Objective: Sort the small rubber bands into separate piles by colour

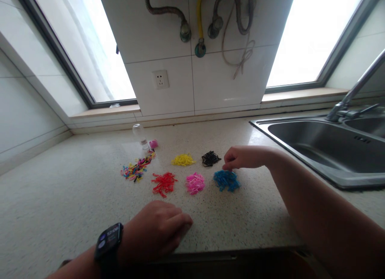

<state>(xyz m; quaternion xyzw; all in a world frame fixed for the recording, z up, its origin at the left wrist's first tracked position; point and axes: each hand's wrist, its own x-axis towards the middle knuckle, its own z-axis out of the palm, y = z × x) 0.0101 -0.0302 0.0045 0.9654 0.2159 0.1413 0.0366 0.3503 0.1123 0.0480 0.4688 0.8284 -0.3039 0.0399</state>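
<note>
My right hand (pixel 236 157) is at the top edge of a blue pile of small rubber bands (pixel 226 180), its fingers pinched together; whatever lies between the fingertips is hidden. Curled loosely at the counter's front edge, my left hand (pixel 161 227) rests below the other piles, with nothing seen in it. Red rubber bands (pixel 164 183) and pink rubber bands (pixel 195 183) lie left of the blue ones. Behind them are yellow rubber bands (pixel 183 159) and black rubber bands (pixel 210 158). A mixed-colour heap of rubber bands (pixel 136 168) spreads at the left.
A clear plastic bottle (pixel 140 135) and a pink cap (pixel 153 143) are behind the mixed heap. A steel sink (pixel 258 128) with a faucet (pixel 339 110) is set in the speckled counter (pixel 75 198) at right. A wall socket (pixel 161 79) and pipes are at the back.
</note>
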